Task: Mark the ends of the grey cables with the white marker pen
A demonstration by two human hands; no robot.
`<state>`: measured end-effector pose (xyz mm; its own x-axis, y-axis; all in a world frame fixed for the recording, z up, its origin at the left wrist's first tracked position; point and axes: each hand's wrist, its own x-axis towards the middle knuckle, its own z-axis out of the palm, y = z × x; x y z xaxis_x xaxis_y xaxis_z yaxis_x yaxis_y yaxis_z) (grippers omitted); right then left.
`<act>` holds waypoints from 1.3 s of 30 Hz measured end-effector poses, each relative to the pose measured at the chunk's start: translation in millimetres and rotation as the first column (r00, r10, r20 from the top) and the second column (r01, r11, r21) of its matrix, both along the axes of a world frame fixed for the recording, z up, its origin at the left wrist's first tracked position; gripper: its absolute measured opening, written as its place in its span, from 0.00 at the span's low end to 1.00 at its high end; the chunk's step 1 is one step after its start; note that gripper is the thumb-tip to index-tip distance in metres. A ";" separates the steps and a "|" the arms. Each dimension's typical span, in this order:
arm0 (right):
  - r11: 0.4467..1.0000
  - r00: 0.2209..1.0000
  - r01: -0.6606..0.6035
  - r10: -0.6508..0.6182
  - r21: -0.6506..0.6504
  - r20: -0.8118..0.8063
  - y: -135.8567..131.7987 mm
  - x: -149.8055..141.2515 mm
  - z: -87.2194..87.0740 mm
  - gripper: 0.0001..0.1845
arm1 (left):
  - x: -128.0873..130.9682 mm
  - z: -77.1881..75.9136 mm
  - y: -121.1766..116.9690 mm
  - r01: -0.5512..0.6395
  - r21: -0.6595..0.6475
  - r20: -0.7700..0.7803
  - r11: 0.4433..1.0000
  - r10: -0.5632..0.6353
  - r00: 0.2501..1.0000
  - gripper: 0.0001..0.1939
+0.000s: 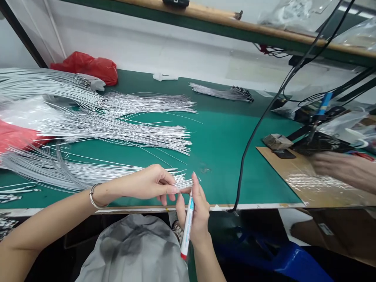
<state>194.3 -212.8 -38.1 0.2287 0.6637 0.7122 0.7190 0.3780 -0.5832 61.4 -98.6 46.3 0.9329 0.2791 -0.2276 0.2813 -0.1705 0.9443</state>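
A few thin silvery wires (185,183) are pinched between the thumb and fingers of my left hand (158,183), just above the bench's front edge. My right hand (199,213) has a white marker pen (188,229) resting in its grip, the red end pointing down towards me. The fingertips of that hand are at the free ends of the wires; whether they press on them I cannot tell. Behind my left hand lies a loose bundle of grey wires (96,172), and farther back a wider silvery bundle (147,135).
Red plastic bags (88,66) and more wire bundles (41,84) lie at the left. A short dark-tipped bundle (220,92) is at the back. A black cable (248,143) hangs down over the green bench (226,141). Another person's blurred hand (337,166) moves above cardboard (279,166).
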 end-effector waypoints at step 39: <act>0.961 0.882 -0.101 -0.032 -0.256 -0.469 -11.1 27.8 -2.7 0.12 | 20.8 0.8 -8.0 0.119 0.416 -0.031 0.901 -0.117 0.993 0.15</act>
<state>222.1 -223.9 -40.9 0.4618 0.8256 0.3244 0.3282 0.1807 -0.9272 82.2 -106.6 47.1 0.9641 0.2374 -0.1191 0.2391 -0.5802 0.7786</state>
